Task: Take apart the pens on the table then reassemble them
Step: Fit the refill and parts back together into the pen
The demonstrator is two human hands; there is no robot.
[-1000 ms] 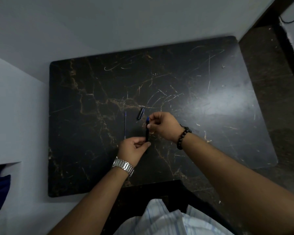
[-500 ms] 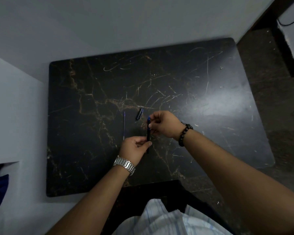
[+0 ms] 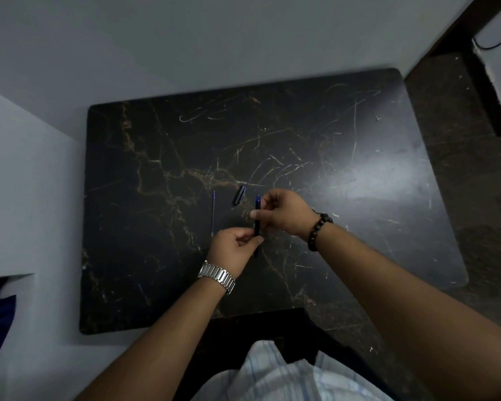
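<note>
— What's the biggest thing here?
— A black marble-patterned table (image 3: 315,140) with gold veins.
— And the hands?
— Above it, the left hand (image 3: 233,248) pinches the lower part of a dark blue pen barrel (image 3: 257,218); the right hand (image 3: 284,214) pinches its upper part.
— Anything lying loose?
— A dark pen cap (image 3: 239,195) just beyond, and a thin blue refill (image 3: 213,212) to its left.

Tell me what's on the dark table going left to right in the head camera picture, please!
Thin refill → pen cap → pen barrel, held upright-ish between the left hand below and the right hand above → beaded bracelet.
</note>
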